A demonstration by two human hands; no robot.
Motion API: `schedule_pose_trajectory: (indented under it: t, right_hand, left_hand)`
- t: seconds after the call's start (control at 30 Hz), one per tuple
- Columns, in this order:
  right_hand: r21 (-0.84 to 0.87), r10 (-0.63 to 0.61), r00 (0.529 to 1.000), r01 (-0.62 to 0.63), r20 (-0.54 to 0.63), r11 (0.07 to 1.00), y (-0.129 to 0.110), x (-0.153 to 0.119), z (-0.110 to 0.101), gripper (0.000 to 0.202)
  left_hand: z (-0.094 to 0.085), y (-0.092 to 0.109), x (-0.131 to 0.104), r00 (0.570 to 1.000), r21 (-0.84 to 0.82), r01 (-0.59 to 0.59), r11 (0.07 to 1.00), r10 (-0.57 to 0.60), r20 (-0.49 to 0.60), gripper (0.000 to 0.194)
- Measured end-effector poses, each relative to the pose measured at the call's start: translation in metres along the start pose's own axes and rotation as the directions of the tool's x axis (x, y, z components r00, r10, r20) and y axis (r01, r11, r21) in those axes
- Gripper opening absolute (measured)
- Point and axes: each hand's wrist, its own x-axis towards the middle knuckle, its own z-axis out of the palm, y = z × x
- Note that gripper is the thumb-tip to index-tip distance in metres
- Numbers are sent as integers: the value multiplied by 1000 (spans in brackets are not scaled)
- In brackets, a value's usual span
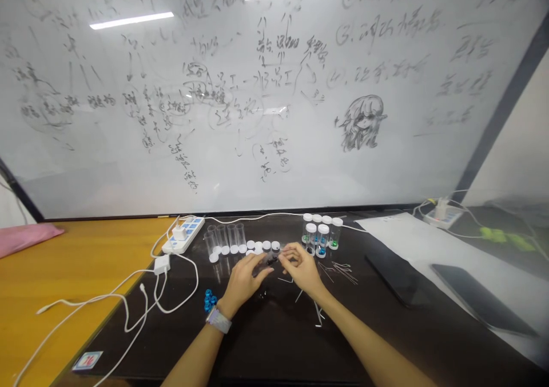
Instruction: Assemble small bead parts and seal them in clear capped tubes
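My left hand [249, 277], with a watch on its wrist, holds a small clear bag or film [271, 258] with dark bits in it between thumb and fingers. My right hand [301, 266] pinches the same piece from the other side. Just behind the hands lie several white caps [258, 246]. Clear empty tubes [222, 237] stand on white caps to the left of them. Capped tubes [323, 239] with blue and green contents stand at the back right. Blue balls [209, 300] lie by my left wrist, and thin metal rods [344, 272] lie right of my right hand.
A power strip [184, 235] and white cables [146, 312] lie on the left. Two dark flat devices, one a black slab [397, 280] and one a phone [480, 295], lie on the right. A whiteboard [257, 164] stands behind the dark table [171, 347].
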Motion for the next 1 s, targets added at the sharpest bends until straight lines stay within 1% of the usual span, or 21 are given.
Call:
schedule_pose_trajectory:
  t: [0.07, 0.17, 0.23, 0.3, 0.37, 0.47, 0.53, 0.63, 0.77, 0.87, 0.93, 1.0]
  right_hand:
    - [-49, -37, 999, 39, 30, 998, -3, 0, -3, 32]
    - [-133, -103, 991, 115, 89, 985, -7, -1, -5, 30]
    - [-172, -122, 988, 138, 96, 975, -7, -1, -6, 29]
    - [-221, -136, 985, 156, 104, 963, -7, -2, -6, 28]
    - [-304, -172, 977, 204, 130, 930, -6, -1, -7, 25]
    - [-423, -223, 949, 300, 222, 855, -8, 0, -9, 23]
    - [-445, -219, 929, 339, 299, 829, -12, 0, -10, 24]
    - [-452, -172, 904, 352, 393, 820, -18, -1, -11, 26]
    - [-455, -33, 901, 250, 433, 854, -23, -4, -12, 35]
    - [-444, 23, 884, 212, 467, 870, -25, -5, -13, 39]
    - [-439, 74, 854, 189, 515, 878, -25, -5, -13, 42]
    - [-425, 129, 808, 160, 575, 891, -25, -6, -12, 46]
  left_hand:
    - [0, -2, 0, 1000, 46, -28, 999, 27, 1, 31]
    - [0, -6, 0, 994, 201, -105, 974, 98, 41, 32]
    - [0, -8, 0, 989, 284, -148, 947, 135, 65, 33]
    - [0, -9, -1, 985, 333, -172, 927, 158, 70, 32]
    - [0, -10, -1, 984, 373, -180, 910, 168, 62, 32]
    - [0, -11, -3, 983, 431, -184, 883, 175, 59, 31]
    - [1, -13, -4, 980, 466, -198, 863, 186, 73, 31]
    - [2, -14, -5, 976, 490, -215, 845, 195, 93, 32]
    - [1, -14, -4, 978, 470, -204, 859, 196, 67, 31]
    - [1, -14, -4, 975, 481, -218, 849, 204, 82, 32]
    - [1, -14, -6, 967, 498, -256, 829, 219, 132, 33]
    - [2, -15, -8, 952, 501, -305, 810, 238, 194, 33]
